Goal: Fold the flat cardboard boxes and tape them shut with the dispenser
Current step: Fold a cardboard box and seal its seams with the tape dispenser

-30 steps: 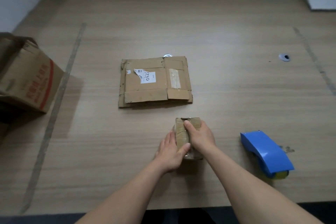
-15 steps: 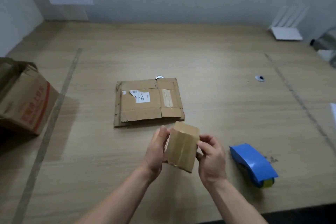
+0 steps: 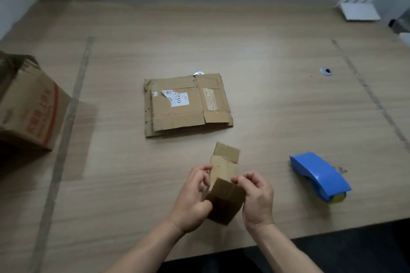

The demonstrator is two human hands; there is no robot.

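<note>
Head view looks down on a small cardboard box (image 3: 225, 186) held just above the near edge of the wooden table (image 3: 266, 55), tilted so that one closed end faces the camera and its open flaps point away. Both forearms reach in from the bottom of the frame. To one side, the left hand (image 3: 193, 197) grips the box, thumb on the near face and fingers curled round the side wall. On the other side, the right hand (image 3: 257, 197) pinches the top edge with curled fingertips.

Just beyond the box, a flattened cardboard box (image 3: 186, 104) lies on the table, bearing a torn white label with handwriting. A blue tape dispenser (image 3: 319, 177) sits to the right of the hands, near but apart from them. At the left edge stands a large open carton (image 3: 28, 108) with red print.

Two strips of worn tape run across the tabletop, one on each side. A white router (image 3: 359, 11) sits in the far right corner against the pale wall, and a small round grommet (image 3: 325, 71) shows in the surface to the right.
</note>
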